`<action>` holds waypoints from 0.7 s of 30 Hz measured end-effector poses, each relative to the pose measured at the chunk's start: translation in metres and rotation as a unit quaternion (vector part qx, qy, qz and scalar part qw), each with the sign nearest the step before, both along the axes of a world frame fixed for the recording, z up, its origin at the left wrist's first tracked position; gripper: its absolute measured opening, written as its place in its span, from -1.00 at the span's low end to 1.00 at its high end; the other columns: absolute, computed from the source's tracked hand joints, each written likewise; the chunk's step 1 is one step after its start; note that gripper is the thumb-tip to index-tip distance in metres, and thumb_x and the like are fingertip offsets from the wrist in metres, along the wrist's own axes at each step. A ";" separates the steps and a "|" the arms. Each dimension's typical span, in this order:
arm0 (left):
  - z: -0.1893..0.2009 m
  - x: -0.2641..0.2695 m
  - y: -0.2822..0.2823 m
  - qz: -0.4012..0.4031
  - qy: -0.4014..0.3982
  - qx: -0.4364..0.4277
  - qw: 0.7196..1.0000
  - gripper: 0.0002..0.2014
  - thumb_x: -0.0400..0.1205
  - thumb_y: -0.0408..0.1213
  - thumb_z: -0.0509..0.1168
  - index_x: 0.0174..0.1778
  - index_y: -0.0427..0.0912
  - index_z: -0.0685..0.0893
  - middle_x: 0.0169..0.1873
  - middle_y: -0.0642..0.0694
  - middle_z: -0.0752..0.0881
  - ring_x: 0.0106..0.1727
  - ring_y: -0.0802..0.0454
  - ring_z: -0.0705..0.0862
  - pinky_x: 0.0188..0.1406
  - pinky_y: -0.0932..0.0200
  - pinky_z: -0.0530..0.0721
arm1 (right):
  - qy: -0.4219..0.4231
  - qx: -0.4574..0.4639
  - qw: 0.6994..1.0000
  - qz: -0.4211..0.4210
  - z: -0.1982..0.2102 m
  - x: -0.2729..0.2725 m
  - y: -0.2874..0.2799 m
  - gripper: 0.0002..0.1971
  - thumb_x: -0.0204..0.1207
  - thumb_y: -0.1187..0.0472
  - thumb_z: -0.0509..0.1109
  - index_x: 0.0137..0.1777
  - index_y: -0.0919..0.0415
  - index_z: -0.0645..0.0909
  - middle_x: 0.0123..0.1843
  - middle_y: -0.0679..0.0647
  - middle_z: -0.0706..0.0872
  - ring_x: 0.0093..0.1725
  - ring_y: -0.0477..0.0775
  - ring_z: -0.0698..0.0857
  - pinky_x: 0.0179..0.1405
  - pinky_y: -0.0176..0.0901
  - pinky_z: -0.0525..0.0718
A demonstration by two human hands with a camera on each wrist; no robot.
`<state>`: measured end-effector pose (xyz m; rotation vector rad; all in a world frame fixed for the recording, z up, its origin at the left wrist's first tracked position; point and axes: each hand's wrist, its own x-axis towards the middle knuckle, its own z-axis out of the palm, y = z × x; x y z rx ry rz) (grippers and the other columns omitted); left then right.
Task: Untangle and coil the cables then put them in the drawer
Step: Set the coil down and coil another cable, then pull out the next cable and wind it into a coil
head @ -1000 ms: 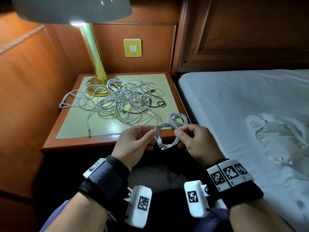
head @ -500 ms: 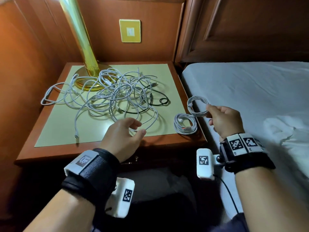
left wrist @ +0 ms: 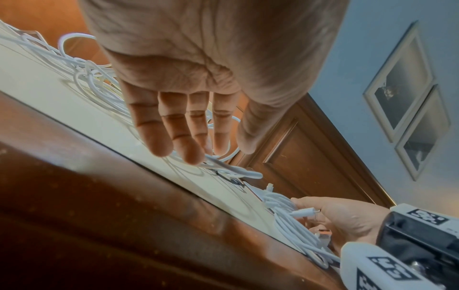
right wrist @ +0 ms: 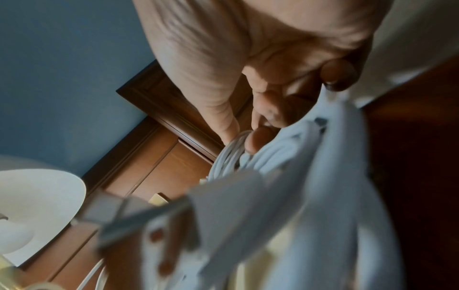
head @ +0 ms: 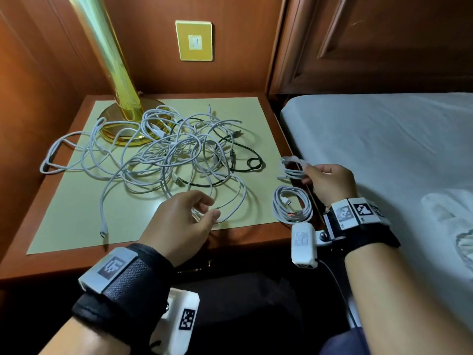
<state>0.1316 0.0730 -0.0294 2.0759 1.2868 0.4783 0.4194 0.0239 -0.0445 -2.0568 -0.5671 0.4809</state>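
Now, held coil [head: 291,168]: a small white coil pinched in the right hand [head: 329,184], above the counter's right edge; judged, it is kept bunched so the loops do not spring loose.
Right grip: narrow, fingertips [right wrist: 258,140] and thumb closed on the loops.
Laid coil [head: 291,204]: a second white coil flat at the counter's front right corner, just below the held one; likely parked there clear of the tangle until the drawer step.
Tangle [head: 163,155]: many white cables and one black cable [head: 245,163] looped over each other across the middle of the counter [head: 76,226], still unsorted.
Left hand [head: 179,221]: over the tangle's near edge, fingers [left wrist: 191,145] loosely curved and reaching down to a white loop; grip relaxed, holding nothing that can be seen.
Lamp [head: 120,103]: brass base at the back left; several loops lie against and over it, so pulling a cable could snag there.
Bed [head: 384,139]: just right of the counter.
Drawer: below the counter front, in shadow; cannot tell if it is open.
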 end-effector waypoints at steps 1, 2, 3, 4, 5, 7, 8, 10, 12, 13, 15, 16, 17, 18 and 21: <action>0.000 -0.001 0.001 -0.001 -0.001 -0.002 1.000 -0.86 0.62 -0.01 0.41 0.04 0.08 0.73 -0.12 0.20 0.74 -0.21 0.26 0.69 -0.24 0.34 0.49 | -0.005 -0.005 1.000 0.007 -0.001 -0.002 0.002 -0.75 0.52 -0.02 0.50 -0.20 0.16 0.76 -0.35 -0.03 0.82 -0.29 0.02 0.72 -0.14 -0.13 0.65; 0.001 -0.002 0.001 -0.002 -0.003 -0.006 1.000 -0.86 0.62 -0.01 0.40 0.03 0.09 0.72 -0.11 0.20 0.74 -0.23 0.24 0.70 -0.25 0.31 0.50 | -0.009 -0.008 1.000 0.013 -0.002 -0.003 0.003 -0.76 0.53 -0.01 0.51 -0.23 0.15 0.75 -0.35 -0.03 0.82 -0.26 0.03 0.75 -0.11 -0.11 0.68; 0.001 -0.003 0.001 -0.003 -0.005 -0.010 1.000 -0.87 0.62 -0.01 0.40 0.03 0.10 0.72 -0.11 0.20 0.75 -0.25 0.23 0.72 -0.25 0.29 0.52 | -0.013 -0.012 1.000 0.020 -0.003 -0.004 0.003 -0.75 0.54 -0.01 0.51 -0.28 0.12 0.73 -0.34 -0.02 0.82 -0.25 0.03 0.76 -0.12 -0.11 0.70; 0.002 -0.004 0.002 -0.003 -0.006 -0.013 1.000 -0.87 0.62 -0.01 0.40 0.02 0.10 0.72 -0.11 0.19 0.76 -0.26 0.21 0.73 -0.25 0.28 0.53 | -0.018 -0.018 0.999 0.028 -0.002 -0.006 0.003 -0.73 0.55 -0.02 0.50 -0.31 0.09 0.71 -0.32 0.00 0.82 -0.25 0.03 0.76 -0.17 -0.14 0.69; 0.003 -0.005 0.002 -0.002 -0.005 -0.015 1.000 -0.88 0.62 -0.01 0.40 0.02 0.10 0.71 -0.11 0.19 0.75 -0.28 0.21 0.73 -0.27 0.29 0.53 | -0.023 -0.025 0.999 0.035 -0.001 -0.007 0.003 -0.72 0.56 -0.03 0.50 -0.33 0.07 0.70 -0.30 0.01 0.82 -0.26 0.02 0.74 -0.23 -0.20 0.65; 0.006 -0.007 0.003 0.000 -0.003 -0.020 1.000 -0.88 0.62 -0.01 0.40 0.02 0.10 0.71 -0.12 0.19 0.74 -0.30 0.20 0.73 -0.30 0.32 0.52 | -0.041 -0.044 0.997 0.045 0.004 -0.008 0.001 -0.67 0.58 -0.07 0.47 -0.34 0.09 0.68 -0.28 0.03 0.80 -0.25 0.04 0.70 -0.30 -0.26 0.56; 0.007 -0.009 0.003 0.002 -0.002 -0.023 1.000 -0.89 0.62 -0.01 0.40 0.01 0.10 0.71 -0.13 0.19 0.74 -0.30 0.19 0.72 -0.30 0.32 0.53 | -0.051 -0.052 0.996 0.048 0.006 -0.009 0.000 -0.66 0.59 -0.08 0.45 -0.33 0.12 0.69 -0.26 0.08 0.80 -0.21 0.10 0.70 -0.26 -0.21 0.57; 0.010 -0.013 0.002 0.006 0.003 -0.031 1.000 -0.90 0.62 -0.01 0.40 0.00 0.11 0.72 -0.13 0.16 0.73 -0.29 0.16 0.72 -0.27 0.29 0.57 | -0.065 -0.061 0.995 0.053 0.011 -0.010 -0.001 -0.67 0.62 -0.08 0.42 -0.19 0.16 0.76 -0.16 0.22 0.81 -0.09 0.24 0.73 -0.07 -0.04 0.65; 0.010 -0.018 0.002 0.004 0.011 -0.042 0.999 -0.88 0.63 0.00 0.38 0.03 0.13 0.73 -0.14 0.13 0.71 -0.28 0.17 0.69 -0.23 0.24 0.58 | -0.063 -0.069 0.994 0.057 0.014 -0.012 -0.003 -0.63 0.63 -0.08 0.41 -0.01 0.25 0.80 -0.07 0.30 0.81 0.00 0.31 0.73 0.07 0.04 0.66; 0.010 -0.020 0.002 -0.002 0.019 -0.052 0.998 -0.85 0.64 0.01 0.37 0.08 0.14 0.73 -0.15 0.11 0.69 -0.30 0.20 0.65 -0.26 0.24 0.53 | -0.059 -0.074 0.994 0.060 0.016 -0.014 -0.005 -0.60 0.63 -0.09 0.41 0.02 0.30 0.80 -0.07 0.34 0.80 -0.01 0.35 0.72 0.06 0.05 0.66; 0.009 -0.022 -0.003 -0.028 0.047 -0.078 0.995 -0.76 0.65 0.01 0.35 0.24 0.19 0.68 -0.18 0.08 0.65 -0.36 0.23 0.56 -0.32 0.27 0.45 | -0.056 -0.077 0.993 0.066 0.020 -0.016 -0.009 -0.55 0.64 -0.08 0.39 0.05 0.38 0.76 -0.09 0.38 0.77 -0.05 0.38 0.70 0.00 0.04 0.65; 0.009 -0.022 -0.007 -0.047 0.063 -0.091 0.993 -0.71 0.66 0.02 0.34 0.31 0.19 0.65 -0.19 0.08 0.65 -0.34 0.23 0.56 -0.29 0.27 0.46 | -0.057 -0.073 0.994 0.065 0.021 -0.016 -0.012 -0.56 0.65 -0.06 0.39 0.09 0.39 0.76 -0.04 0.38 0.78 0.01 0.37 0.72 0.06 0.04 0.64; 0.010 -0.023 -0.012 -0.063 0.078 -0.102 0.990 -0.66 0.67 0.02 0.32 0.38 0.20 0.60 -0.19 0.09 0.66 -0.27 0.22 0.60 -0.22 0.26 0.50 | -0.059 -0.065 0.994 0.060 0.024 -0.018 -0.015 -0.59 0.65 -0.04 0.39 0.13 0.36 0.77 0.03 0.34 0.79 0.10 0.34 0.72 0.15 0.03 0.62; 0.011 -0.024 -0.017 -0.074 0.092 -0.108 0.987 -0.61 0.68 0.02 0.31 0.44 0.20 0.55 -0.14 0.10 0.68 -0.15 0.19 0.63 -0.12 0.24 0.54 | -0.064 -0.055 0.995 0.056 0.026 -0.019 -0.019 -0.62 0.65 -0.03 0.40 0.17 0.31 0.77 0.07 0.28 0.80 0.17 0.29 0.72 0.20 0.00 0.60; 0.014 -0.034 -0.025 -0.068 0.105 -0.096 0.987 -0.51 0.68 0.04 0.30 0.55 0.17 0.43 -0.01 0.08 0.66 0.02 0.09 0.62 0.08 0.18 0.56 | -0.085 -0.027 0.994 0.058 0.035 -0.027 -0.030 -0.67 0.63 -0.03 0.42 0.17 0.21 0.78 0.09 0.13 0.80 0.17 0.16 0.71 0.16 -0.12 0.54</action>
